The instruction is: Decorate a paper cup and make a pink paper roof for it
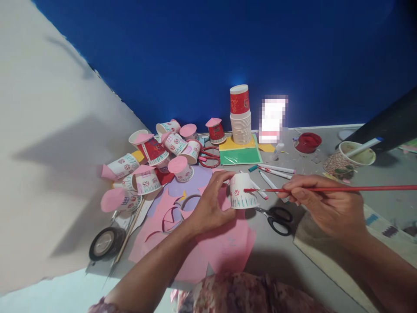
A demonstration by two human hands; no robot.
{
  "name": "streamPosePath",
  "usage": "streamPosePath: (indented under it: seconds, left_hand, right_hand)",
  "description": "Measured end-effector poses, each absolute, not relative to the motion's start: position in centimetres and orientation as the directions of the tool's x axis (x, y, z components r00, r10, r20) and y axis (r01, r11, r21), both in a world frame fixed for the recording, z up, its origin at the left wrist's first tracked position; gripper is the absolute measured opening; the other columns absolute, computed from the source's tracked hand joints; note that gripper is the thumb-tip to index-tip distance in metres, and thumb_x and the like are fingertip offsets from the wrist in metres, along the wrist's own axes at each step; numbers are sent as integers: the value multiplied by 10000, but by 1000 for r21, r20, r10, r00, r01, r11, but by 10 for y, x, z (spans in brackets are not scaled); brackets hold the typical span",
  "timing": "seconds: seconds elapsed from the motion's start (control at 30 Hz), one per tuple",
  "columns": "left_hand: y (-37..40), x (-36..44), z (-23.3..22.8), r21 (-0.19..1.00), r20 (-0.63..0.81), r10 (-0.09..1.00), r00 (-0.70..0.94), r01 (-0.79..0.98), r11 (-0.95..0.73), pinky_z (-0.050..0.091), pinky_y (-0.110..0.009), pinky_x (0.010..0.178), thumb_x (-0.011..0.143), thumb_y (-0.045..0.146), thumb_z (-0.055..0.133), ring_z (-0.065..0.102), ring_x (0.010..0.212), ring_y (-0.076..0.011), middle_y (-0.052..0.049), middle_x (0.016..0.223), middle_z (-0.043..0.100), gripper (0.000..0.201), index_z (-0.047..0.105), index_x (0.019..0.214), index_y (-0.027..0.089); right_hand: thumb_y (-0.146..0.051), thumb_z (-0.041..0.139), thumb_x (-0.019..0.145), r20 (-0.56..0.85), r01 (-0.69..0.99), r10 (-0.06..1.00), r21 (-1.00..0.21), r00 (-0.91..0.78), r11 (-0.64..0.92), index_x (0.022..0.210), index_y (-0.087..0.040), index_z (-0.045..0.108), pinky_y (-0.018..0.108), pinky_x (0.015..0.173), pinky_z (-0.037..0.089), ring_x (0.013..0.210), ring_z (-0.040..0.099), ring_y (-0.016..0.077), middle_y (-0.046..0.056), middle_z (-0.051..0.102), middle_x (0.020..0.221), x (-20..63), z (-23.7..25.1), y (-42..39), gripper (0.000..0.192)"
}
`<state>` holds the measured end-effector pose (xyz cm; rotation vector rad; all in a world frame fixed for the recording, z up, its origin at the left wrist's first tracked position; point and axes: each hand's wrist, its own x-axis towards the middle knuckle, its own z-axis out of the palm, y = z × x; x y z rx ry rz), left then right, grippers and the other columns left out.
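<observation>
Right hand (329,211) pinching brush (368,188); shaft lies three-to-nine o'clock, tip against cup (239,191). Cup at right hand's nine, upside down, axis near twelve-to-six. Left hand (211,208), nearer, grips cup from its nine. Scissors (282,214) at cup's four.

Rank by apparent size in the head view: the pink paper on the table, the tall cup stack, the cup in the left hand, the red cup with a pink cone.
1. Pink paper
2. Cup stack
3. Held cup, nearer the camera than the stack
4. Red cup
</observation>
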<state>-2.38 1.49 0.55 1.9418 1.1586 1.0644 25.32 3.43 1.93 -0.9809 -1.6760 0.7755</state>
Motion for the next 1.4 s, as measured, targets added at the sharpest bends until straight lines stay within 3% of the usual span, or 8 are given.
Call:
streamPosePath:
  seconds: [0.37, 0.5, 0.73, 1.1, 1.4]
  left_hand:
    - [14, -25, 4, 859, 300, 919, 255, 348, -376, 519, -491, 1091, 708, 124, 760, 554, 1303, -303, -92, 1412, 557, 757, 499, 1399, 291]
    - [14, -24, 4, 851, 294, 918, 265, 364, -378, 520, -494, 1088, 697, 99, 748, 560, 1291, -301, -92, 1401, 566, 757, 508, 1389, 292]
    - [14, -23, 4, 862, 293, 918, 266, 342, -374, 514, -493, 1102, 696, 88, 738, 557, 1294, -296, -84, 1402, 558, 767, 505, 1394, 305]
    - [13, -24, 3, 866, 292, 920, 263, 336, -371, 503, -488, 1113, 691, 81, 740, 556, 1290, -289, -75, 1397, 557, 776, 498, 1392, 308]
    - [14, -23, 4, 856, 291, 918, 268, 356, -375, 510, -501, 1111, 696, 90, 742, 565, 1289, -301, -91, 1394, 567, 760, 506, 1390, 289]
  right_hand:
    - [-273, 712, 983, 419, 236, 890, -860, -177, 452, 932, -279, 792, 218, 583, 554, 697, 731, 144, -15, 796, 808, 257, 19, 34, 96]
    - [-257, 705, 982, 459, 219, 862, -838, -214, 500, 928, -280, 789, 232, 572, 560, 664, 721, 147, -10, 795, 820, 255, 18, 34, 102]
    - [-295, 738, 963, 416, 266, 899, -859, -136, 437, 888, -273, 797, 236, 565, 538, 638, 689, 143, -9, 788, 772, 259, 20, 35, 98]
    - [-277, 726, 972, 401, 229, 899, -872, -176, 433, 920, -281, 801, 242, 587, 556, 669, 699, 149, -7, 795, 811, 260, 18, 35, 92]
    - [-318, 746, 947, 396, 226, 911, -882, -116, 413, 880, -269, 817, 273, 573, 589, 657, 721, 181, 19, 802, 805, 256, 20, 36, 109]
